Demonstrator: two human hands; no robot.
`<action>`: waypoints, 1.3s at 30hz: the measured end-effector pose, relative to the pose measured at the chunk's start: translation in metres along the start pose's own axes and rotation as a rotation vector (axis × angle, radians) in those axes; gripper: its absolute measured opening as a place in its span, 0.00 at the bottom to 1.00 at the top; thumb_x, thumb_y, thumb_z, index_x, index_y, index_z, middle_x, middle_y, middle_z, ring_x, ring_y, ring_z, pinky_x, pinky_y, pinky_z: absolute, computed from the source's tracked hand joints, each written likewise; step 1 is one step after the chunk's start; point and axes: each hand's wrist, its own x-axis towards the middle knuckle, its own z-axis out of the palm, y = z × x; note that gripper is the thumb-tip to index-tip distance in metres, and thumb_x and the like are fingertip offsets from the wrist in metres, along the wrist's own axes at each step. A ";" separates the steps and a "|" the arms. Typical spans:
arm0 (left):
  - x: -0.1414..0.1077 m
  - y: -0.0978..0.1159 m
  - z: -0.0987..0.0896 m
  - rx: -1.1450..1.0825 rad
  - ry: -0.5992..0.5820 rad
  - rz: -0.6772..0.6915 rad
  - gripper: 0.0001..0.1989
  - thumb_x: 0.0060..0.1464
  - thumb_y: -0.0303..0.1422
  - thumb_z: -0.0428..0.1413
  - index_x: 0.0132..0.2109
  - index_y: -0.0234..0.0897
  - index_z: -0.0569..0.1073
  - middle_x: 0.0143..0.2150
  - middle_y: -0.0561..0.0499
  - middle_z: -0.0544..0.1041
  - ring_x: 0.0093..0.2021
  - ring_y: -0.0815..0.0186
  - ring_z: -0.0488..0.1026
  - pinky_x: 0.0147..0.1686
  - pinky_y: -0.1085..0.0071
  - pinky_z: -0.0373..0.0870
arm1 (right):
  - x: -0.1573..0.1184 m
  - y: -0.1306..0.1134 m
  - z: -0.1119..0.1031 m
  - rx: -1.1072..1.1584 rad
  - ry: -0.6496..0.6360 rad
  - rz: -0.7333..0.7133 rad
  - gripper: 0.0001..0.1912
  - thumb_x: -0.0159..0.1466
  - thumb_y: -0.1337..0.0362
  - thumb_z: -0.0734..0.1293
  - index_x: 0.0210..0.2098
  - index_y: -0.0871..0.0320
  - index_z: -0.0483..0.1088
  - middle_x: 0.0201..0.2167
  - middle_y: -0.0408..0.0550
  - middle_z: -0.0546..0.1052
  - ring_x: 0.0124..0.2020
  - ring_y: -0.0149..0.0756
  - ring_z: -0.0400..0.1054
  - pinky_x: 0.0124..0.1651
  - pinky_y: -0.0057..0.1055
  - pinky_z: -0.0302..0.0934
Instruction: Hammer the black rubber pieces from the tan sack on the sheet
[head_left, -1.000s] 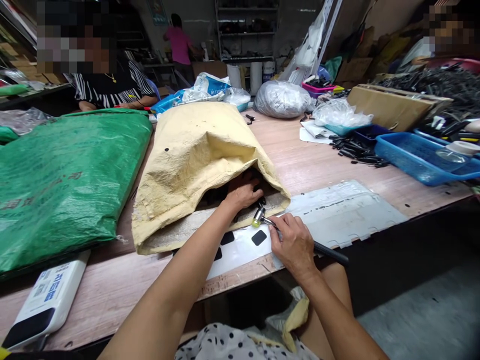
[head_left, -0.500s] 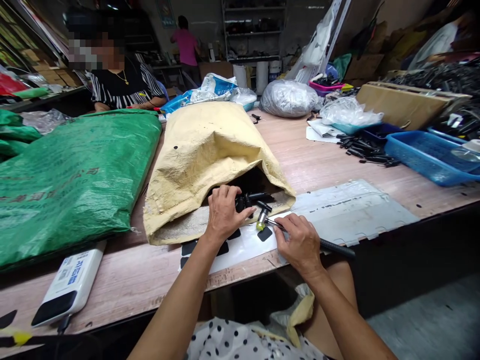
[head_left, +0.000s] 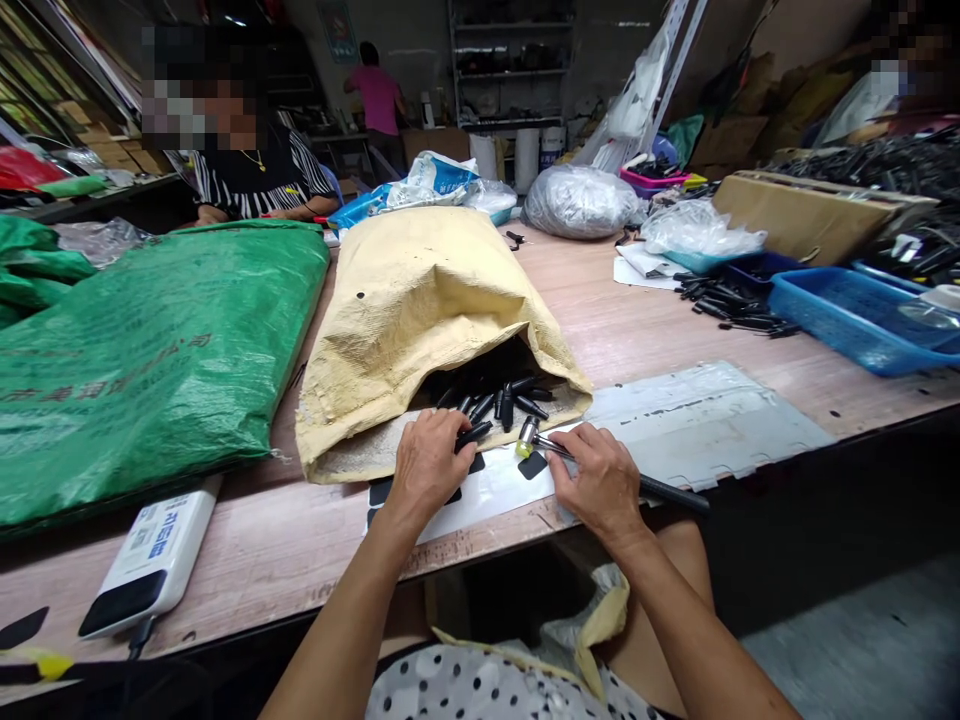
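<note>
Black plastic pieces [head_left: 507, 408], slim and elongated, lie at the mouth of a cream-yellow woven sack [head_left: 405, 260]; your left hand [head_left: 429, 465] pinches one just outside it. Your right hand [head_left: 596, 475] grips a small metal-headed hammer [head_left: 529, 432]. Beneath is a pinkish wood-grain table [head_left: 262, 560], scuffed along its front edge, with a shiny green sack [head_left: 150, 360] alongside. Beyond, a person in pink [head_left: 379, 100] stands near grey shelving [head_left: 517, 74].

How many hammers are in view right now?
1: the hammer is in the right hand, its head by the open mouth of the yellow sack. Others could be hidden inside the sack.
</note>
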 end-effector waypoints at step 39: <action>-0.036 -0.004 0.024 -0.431 -0.035 -0.010 0.09 0.54 0.33 0.64 0.44 0.44 0.82 0.35 0.51 0.76 0.42 0.60 0.71 0.45 0.64 0.66 | -0.017 -0.052 -0.027 0.267 -0.062 -0.083 0.18 0.73 0.62 0.59 0.58 0.50 0.71 0.38 0.47 0.76 0.37 0.34 0.72 0.42 0.28 0.64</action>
